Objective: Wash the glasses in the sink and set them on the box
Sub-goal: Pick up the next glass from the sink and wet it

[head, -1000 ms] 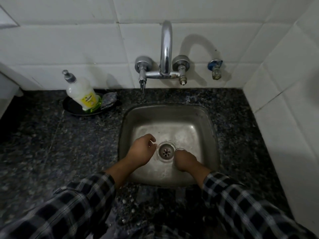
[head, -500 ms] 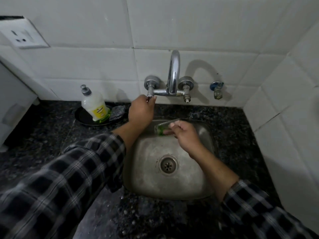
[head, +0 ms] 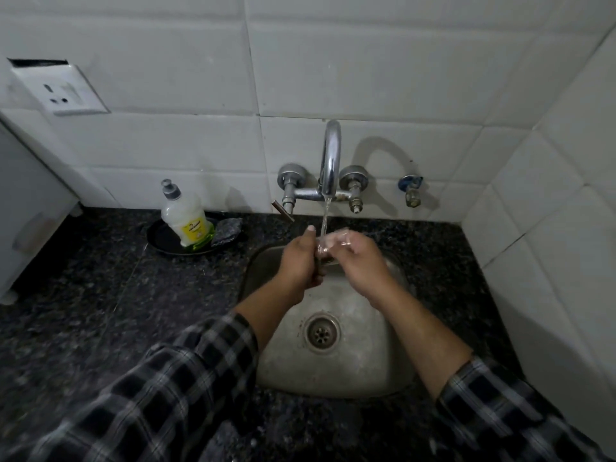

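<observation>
Small clear glass [head: 329, 243] at centre of frame, under water running from the tap [head: 330, 161], above the steel sink [head: 333, 375], left hand [head: 298, 261] and right hand [head: 361, 258] each with fingers curled round it, soap bottle [head: 184, 221] centre left.

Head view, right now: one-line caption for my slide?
Left hand and right hand hold a clear glass under the running tap over the steel sink.

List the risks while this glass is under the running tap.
1. The wet glass, gripped only between the left hand and right hand, may slip and crack against the steel sink.
2. The stream from the tap strikes the glass near the sink's back rim, so water may splash onto the dark counter.
</observation>
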